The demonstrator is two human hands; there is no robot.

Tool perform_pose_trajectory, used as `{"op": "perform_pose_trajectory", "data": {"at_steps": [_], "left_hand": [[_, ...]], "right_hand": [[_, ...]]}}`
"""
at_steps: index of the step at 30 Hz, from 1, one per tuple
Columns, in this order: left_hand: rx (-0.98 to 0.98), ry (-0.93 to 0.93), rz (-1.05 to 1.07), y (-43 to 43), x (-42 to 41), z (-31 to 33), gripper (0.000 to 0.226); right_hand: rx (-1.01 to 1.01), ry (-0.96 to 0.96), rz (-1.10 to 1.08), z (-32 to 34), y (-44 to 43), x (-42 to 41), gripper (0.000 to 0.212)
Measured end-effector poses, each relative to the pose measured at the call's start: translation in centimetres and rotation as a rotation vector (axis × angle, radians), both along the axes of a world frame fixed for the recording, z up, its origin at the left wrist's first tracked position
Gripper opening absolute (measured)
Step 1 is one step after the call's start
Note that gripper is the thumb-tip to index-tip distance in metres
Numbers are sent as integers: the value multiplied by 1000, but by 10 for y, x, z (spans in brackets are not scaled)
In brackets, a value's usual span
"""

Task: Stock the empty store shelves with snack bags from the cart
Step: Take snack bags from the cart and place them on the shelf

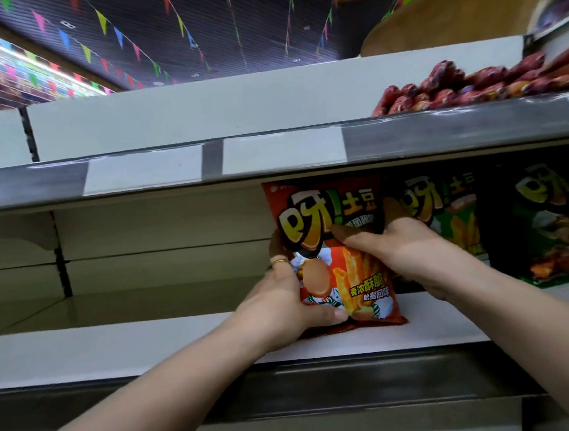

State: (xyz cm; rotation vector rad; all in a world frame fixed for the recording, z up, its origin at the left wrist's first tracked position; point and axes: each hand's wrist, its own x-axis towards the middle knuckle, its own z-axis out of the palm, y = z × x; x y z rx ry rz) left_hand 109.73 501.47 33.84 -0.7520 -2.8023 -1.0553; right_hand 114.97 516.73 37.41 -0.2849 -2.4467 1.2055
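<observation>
A red snack bag [324, 218] stands upright on the white middle shelf [116, 350], its bottom edge resting on the shelf board. My left hand [283, 298], with a gold ring, grips the bag's left side, thumb across the lower front. My right hand [406, 252] holds the bag's right side, thumb pressed on its front. To the right stand a green snack bag [448, 211] and a dark green one [552, 223], upright in a row. The cart is out of view.
The upper shelf [271, 154] hangs low over the bag with blank price tags [145, 172] on its edge; red packets [471, 87] are piled at its right. The middle shelf is bare to the left of the red bag. Bunting hangs from the ceiling.
</observation>
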Motion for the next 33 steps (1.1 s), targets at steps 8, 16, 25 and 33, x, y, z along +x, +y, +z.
{"op": "perform_pose_trajectory", "data": {"at_steps": [8,16,25,33], "left_hand": [[86,-83,43,22,-10,-9,90],[252,-63,92,7,10,-17,136],[269,120,255,-35,55,-22,107],[287,129,369,-132,110,-25,99]], "right_hand": [[-111,-49,97,-5,20,-5,24],[183,65,58,-8,14,8,57],[263,672,195,-20,-39,37,51],[201,675,442,-20,-143,43,44]]}}
